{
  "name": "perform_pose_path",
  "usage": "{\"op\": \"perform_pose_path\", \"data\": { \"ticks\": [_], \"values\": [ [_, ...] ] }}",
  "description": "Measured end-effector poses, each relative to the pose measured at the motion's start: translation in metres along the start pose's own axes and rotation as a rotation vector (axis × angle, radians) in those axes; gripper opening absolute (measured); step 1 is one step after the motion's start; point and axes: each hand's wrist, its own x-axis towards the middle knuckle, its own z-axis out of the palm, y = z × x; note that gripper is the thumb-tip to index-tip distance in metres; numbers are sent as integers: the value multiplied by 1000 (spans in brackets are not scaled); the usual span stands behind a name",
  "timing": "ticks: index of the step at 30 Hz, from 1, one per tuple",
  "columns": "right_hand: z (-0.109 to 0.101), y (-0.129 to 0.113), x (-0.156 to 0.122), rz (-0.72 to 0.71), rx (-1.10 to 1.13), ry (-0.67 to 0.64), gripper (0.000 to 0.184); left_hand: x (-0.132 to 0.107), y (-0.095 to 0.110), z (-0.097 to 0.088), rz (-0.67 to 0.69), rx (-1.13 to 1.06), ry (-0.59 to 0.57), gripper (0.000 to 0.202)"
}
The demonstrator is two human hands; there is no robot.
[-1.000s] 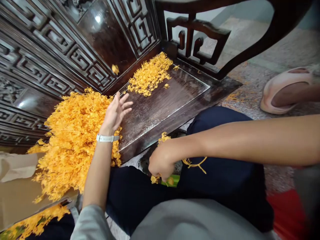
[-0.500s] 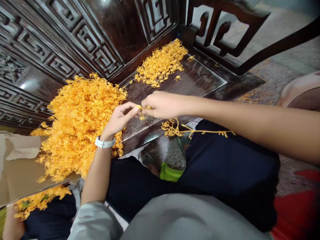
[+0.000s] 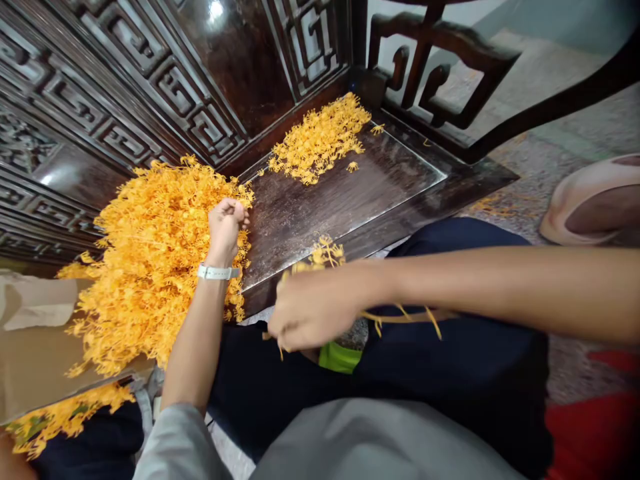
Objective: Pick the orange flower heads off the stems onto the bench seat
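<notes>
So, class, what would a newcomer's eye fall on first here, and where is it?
Probably the big heap of orange flower-like pieces, bright at the left of the view. Next, a smaller orange pile on the dark wooden seat, near the carved backrest. Then the blurred right hand, above the lap, holding an orange sprig.

Dark brown wooden surface (image 3: 320, 217), kinda scuffed, huge tangled orange-yellow heap (image 3: 150, 260) on the left, smaller loose orange-yellow pile (image 3: 320, 143) farther back.
</notes>
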Motion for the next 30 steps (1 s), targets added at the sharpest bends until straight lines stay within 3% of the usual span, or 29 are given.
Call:
{"op": "perform_pose_path", "data": {
  "ticks": [1, 2, 5, 6, 7, 8, 11, 12, 13, 15, 18, 20, 23, 28, 30],
  "values": [
    [6, -4, 2, -27, 19, -105, 22, 3, 3, -5, 11, 47, -75, 20],
    [11, -6, 4, -20, 23, -201, 23, 3, 9, -10, 9, 103, -224, 18],
    [16, -4, 4, 112, -25, -379, 21, -5, 30, -12, -86, 280, -890, 18],
    [15, -1, 3, 149, -50, -402, 20, -8, 36, -8, -109, 314, -1056, 19],
    [15, 1, 3, 173, -68, -414, 19, -9, 40, -3, -88, 313, -1099, 19],
    [16, 3, 3, 180, -77, -422, 18, -9, 42, 4, -29, 274, -1014, 18],
    [21, 6, 6, 152, -82, -408, 21, -2, 35, 25, 129, 48, -424, 24],
    [23, 6, 8, 150, -95, -401, 23, 0, 29, 31, 119, 15, -320, 31],
    [26, 5, 9, 152, -109, -397, 25, 2, 24, 35, 87, 33, -320, 40],
    [29, 5, 10, 172, -131, -394, 28, -1, 17, 37, 47, 184, -515, 56],
    [26, 5, 7, 228, -120, -378, 29, -14, 17, 26, 98, 429, -884, 52],
    [17, 5, 1, 245, -99, -321, 27, -22, 23, 12, 101, 488, -995, 48],
    [-3, 9, -11, 239, -61, -69, 22, -27, 29, -10, 19, 388, -972, 53],
    [-34, 29, -23, 346, 97, 688, 27, -33, 33, -27, -57, 55, -709, 69],
    [-40, 40, -24, 380, 144, 904, 29, -37, 36, -28, -58, -68, -607, 66]
  ]
}}
